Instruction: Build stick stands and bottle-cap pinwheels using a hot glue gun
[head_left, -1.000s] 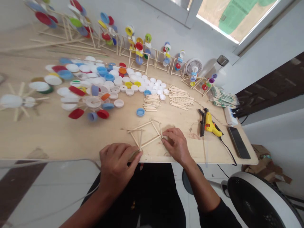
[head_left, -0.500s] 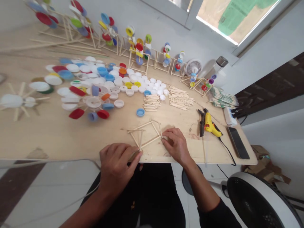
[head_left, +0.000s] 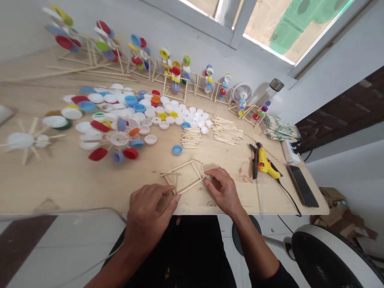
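A frame of thin wooden sticks (head_left: 187,174) stands on the wooden table (head_left: 66,180) near its front edge. My left hand (head_left: 150,214) is closed, its fingertips pinching the frame's near left corner. My right hand (head_left: 223,190) is closed too, fingertips pressed on the frame's right corner. A single blue bottle cap (head_left: 177,149) lies just beyond the frame.
Two piles of short sticks (head_left: 226,130) and a spread of bottle caps (head_left: 135,110) lie further back. Finished cap-and-stick models (head_left: 175,74) line the wall. A yellow glue gun (head_left: 265,164), pliers, a phone (head_left: 303,186) and a power strip sit right. A fan (head_left: 333,260) stands on the floor.
The view has tilted up a little, so everything sits lower in the frame. Both hands stay on the stick frame's corners.
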`<action>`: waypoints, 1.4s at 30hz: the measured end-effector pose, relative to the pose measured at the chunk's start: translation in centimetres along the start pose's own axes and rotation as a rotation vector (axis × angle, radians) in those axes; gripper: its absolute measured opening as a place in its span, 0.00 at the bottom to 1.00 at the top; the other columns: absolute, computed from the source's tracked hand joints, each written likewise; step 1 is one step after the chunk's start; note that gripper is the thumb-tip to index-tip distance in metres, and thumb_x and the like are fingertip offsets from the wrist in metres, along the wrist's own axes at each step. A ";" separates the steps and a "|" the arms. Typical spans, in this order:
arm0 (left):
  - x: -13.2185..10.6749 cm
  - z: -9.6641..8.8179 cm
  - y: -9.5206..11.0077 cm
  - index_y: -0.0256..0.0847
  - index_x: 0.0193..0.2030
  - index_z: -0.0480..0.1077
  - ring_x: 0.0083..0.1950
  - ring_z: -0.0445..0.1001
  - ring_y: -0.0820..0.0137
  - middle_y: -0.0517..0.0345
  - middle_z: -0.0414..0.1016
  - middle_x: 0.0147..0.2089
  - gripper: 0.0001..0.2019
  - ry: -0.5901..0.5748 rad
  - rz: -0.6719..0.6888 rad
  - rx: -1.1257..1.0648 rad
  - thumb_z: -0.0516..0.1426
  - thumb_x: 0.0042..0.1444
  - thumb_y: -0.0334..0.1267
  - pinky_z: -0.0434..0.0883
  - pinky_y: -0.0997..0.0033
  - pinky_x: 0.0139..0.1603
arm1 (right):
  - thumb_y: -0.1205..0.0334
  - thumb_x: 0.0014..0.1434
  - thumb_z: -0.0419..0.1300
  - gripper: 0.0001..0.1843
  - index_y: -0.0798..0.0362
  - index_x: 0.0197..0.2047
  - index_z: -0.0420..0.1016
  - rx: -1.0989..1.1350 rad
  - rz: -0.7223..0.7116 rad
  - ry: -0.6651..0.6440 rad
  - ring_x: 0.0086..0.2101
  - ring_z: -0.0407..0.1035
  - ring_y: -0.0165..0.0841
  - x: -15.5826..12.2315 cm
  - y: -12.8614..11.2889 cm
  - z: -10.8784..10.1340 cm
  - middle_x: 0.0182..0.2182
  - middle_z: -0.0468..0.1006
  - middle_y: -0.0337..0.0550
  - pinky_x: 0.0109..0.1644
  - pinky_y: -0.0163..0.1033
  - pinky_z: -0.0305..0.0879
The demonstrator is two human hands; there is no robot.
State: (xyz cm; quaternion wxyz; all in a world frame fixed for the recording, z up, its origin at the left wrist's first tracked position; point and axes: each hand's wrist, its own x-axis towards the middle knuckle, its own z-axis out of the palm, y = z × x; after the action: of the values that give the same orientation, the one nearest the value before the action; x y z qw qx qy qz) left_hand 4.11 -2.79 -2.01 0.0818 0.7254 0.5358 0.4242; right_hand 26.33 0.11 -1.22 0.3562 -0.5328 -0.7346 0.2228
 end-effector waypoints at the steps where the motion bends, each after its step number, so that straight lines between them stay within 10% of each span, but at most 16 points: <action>1: 0.1 0.1 0.0 0.45 0.39 0.70 0.36 0.76 0.65 0.60 0.78 0.33 0.06 -0.001 -0.010 -0.014 0.56 0.62 0.42 0.66 0.61 0.42 | 0.63 0.63 0.60 0.09 0.51 0.46 0.77 0.005 -0.002 0.006 0.44 0.72 0.41 0.1 0.0 0.2 0.41 0.80 0.49 0.51 0.49 0.68; 42: 1.2 -1.5 -0.9 0.49 0.31 0.75 0.35 0.79 0.64 0.62 0.81 0.31 0.09 -0.174 -0.265 -0.089 0.55 0.56 0.46 0.74 0.67 0.37 | 0.66 0.61 0.58 0.04 0.50 0.35 0.73 0.003 0.015 0.047 0.37 0.72 0.37 -0.6 -1.6 1.6 0.33 0.79 0.43 0.44 0.43 0.67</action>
State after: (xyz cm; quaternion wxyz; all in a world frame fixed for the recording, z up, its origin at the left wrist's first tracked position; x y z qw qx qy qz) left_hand 2.54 -1.92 -0.95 0.2153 0.6782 0.5983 0.3685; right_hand 24.23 -0.97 -1.24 0.3726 -0.5430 -0.7215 0.2139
